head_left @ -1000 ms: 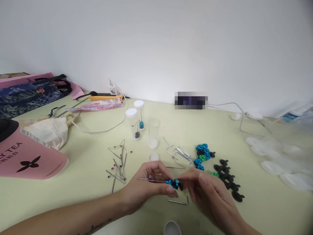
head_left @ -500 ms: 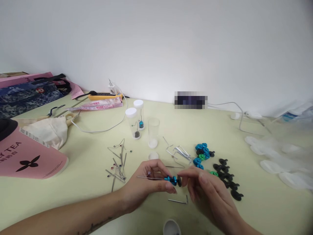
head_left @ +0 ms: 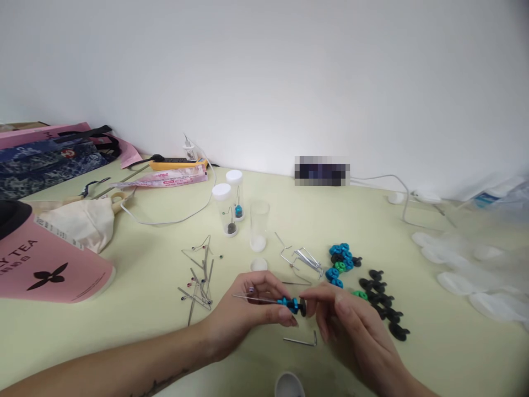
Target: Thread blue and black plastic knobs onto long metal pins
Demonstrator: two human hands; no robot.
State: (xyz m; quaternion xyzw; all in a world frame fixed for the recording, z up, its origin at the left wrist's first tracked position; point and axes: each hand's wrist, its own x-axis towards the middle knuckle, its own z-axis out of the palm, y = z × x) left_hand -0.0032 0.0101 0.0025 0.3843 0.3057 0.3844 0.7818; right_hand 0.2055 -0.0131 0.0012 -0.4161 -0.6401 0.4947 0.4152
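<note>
My left hand pinches a small blue metal fitting between thumb and fingers. From its left end a thin bent wire runs back over the palm, and a black disc caps its right end. The index fingertip of my right hand is at that disc. Its thumb stays apart and the other fingers curl loosely, with nothing seen in them. Below the hands lies a hex key. Blue fittings and black parts with discs lie right of them.
Bent wires with coloured beads lie left, silver bent rods beyond the hands. A clear tube stands near two white-capped tubes holding parts. A pink cup stands at left, clear plastic pieces at right, a white cup in front.
Both hands hold almost the same pose around the blue fitting. Only a slight shift of the whole view shows.
</note>
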